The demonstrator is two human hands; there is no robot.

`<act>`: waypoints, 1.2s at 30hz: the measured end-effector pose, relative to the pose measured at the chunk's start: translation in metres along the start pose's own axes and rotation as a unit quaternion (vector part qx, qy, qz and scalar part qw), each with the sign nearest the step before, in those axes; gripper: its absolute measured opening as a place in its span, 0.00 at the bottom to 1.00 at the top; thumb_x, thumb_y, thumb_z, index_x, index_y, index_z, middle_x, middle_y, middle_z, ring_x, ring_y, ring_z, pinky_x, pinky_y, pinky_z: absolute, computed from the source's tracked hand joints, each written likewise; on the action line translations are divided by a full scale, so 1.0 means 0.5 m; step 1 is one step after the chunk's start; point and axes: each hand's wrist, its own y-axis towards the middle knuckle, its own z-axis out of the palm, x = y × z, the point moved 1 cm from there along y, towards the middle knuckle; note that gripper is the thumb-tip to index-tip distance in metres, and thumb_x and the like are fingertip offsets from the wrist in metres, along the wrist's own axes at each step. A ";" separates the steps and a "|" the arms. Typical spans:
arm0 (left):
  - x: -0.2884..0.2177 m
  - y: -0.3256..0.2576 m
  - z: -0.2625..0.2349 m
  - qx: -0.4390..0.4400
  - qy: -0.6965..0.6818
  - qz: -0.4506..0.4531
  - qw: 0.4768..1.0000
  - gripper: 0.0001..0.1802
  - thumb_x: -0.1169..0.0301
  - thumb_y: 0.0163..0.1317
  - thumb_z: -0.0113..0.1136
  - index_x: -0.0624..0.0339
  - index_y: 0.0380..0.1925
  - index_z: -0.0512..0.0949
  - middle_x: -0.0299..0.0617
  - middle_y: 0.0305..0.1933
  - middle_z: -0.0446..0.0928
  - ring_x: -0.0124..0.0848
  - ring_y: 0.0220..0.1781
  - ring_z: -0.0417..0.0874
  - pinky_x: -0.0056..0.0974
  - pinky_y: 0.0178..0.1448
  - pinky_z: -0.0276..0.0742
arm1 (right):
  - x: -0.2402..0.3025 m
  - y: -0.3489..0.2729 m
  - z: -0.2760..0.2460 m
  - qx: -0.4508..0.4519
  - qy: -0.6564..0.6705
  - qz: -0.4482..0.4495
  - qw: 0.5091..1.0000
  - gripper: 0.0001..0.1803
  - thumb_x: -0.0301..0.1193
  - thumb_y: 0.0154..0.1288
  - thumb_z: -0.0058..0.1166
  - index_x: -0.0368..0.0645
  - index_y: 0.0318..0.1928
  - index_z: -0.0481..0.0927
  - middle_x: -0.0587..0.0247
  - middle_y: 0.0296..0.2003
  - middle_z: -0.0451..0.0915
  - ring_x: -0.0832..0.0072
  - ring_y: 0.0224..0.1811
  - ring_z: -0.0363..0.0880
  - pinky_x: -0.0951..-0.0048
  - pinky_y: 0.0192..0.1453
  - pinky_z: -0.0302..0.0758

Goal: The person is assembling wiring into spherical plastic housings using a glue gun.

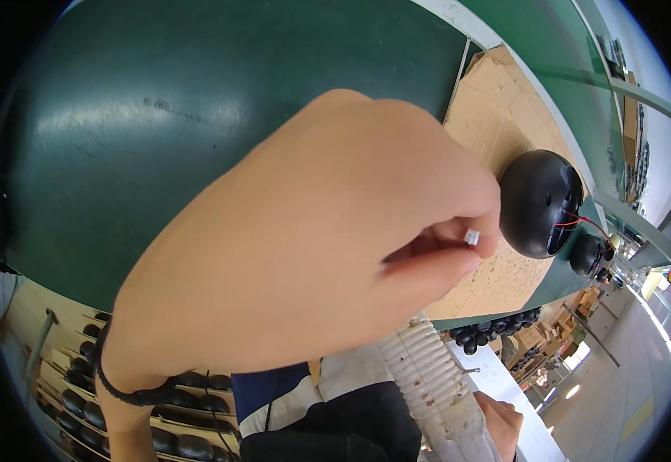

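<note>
My left hand [335,223] reaches across the middle from the lower left, a black band [139,394] round its wrist. Its thumb and curled fingers pinch a small white plug connector [472,237]; any wire behind it is hidden. Just past those fingers, a black round housing [537,204] rests on a cardboard sheet [497,115], with thin red wires [578,219] coming out of its open side. Low on the right, my right hand [500,423] is closed beside a white, ribbed, stained strip [432,385]. What it holds, if anything, is hidden.
The dark green tabletop [158,123] spreads to the left and far side. Behind the housing sits another black round part [586,255]. Black balls [489,331] cluster beyond the cardboard. Racks of black round parts [81,408] stand below the left edge. A pale frame [535,77] borders the right.
</note>
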 end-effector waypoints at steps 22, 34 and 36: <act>0.078 -0.175 -0.050 -0.004 0.082 0.045 0.996 0.75 0.63 0.25 0.86 0.68 0.74 0.48 0.63 0.75 0.55 0.51 0.78 0.57 0.51 0.78 0.52 | 0.044 0.004 -0.019 0.033 0.002 -0.023 0.999 0.24 0.27 0.59 0.62 0.28 0.54 0.74 0.37 0.51 0.77 0.49 0.49 0.82 0.62 0.51 0.78; 0.042 -0.268 0.020 -0.203 0.352 -0.146 0.902 0.70 0.64 0.25 0.85 0.61 0.72 0.52 0.54 0.72 0.58 0.55 0.67 0.70 0.50 0.64 0.76 | -0.099 -0.110 -0.049 -0.147 0.108 0.061 0.981 0.20 0.24 0.47 0.65 0.33 0.43 0.80 0.50 0.36 0.82 0.56 0.35 0.84 0.62 0.42 0.79; 0.004 -0.303 0.024 -0.251 0.349 -0.178 0.885 0.69 0.63 0.27 0.85 0.63 0.71 0.52 0.54 0.71 0.58 0.55 0.66 0.71 0.50 0.64 0.76 | -0.147 -0.108 -0.059 -0.324 0.085 0.095 0.937 0.21 0.21 0.48 0.62 0.34 0.47 0.79 0.45 0.40 0.81 0.50 0.40 0.82 0.61 0.47 0.78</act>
